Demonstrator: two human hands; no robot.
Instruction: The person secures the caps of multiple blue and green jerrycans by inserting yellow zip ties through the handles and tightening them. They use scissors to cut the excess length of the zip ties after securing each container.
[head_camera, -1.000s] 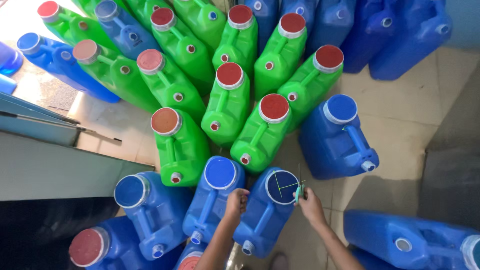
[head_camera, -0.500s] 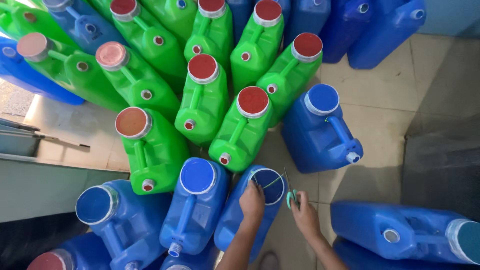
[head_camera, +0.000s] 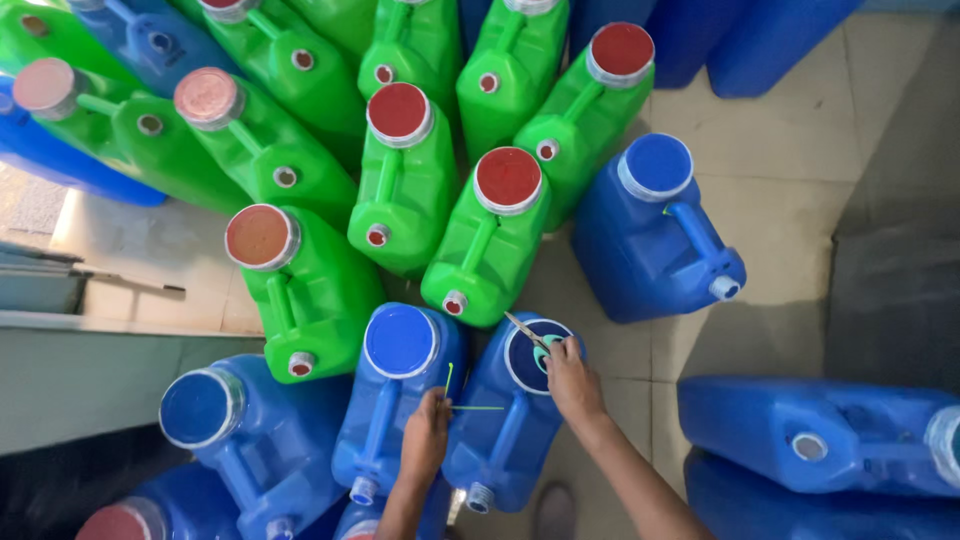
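Gripping a thin metal blade (head_camera: 524, 329), your right hand (head_camera: 572, 378) has its fingers closed on the tool's handle, the tip over the dark blue cap (head_camera: 537, 354) of a blue jerrycan (head_camera: 505, 420) standing just in front of you. Your left hand (head_camera: 426, 438) rests on that jerrycan's shoulder, fingers pinched on a thin green strand (head_camera: 474, 407). Green jerrycans (head_camera: 487, 245) with red caps crowd just beyond.
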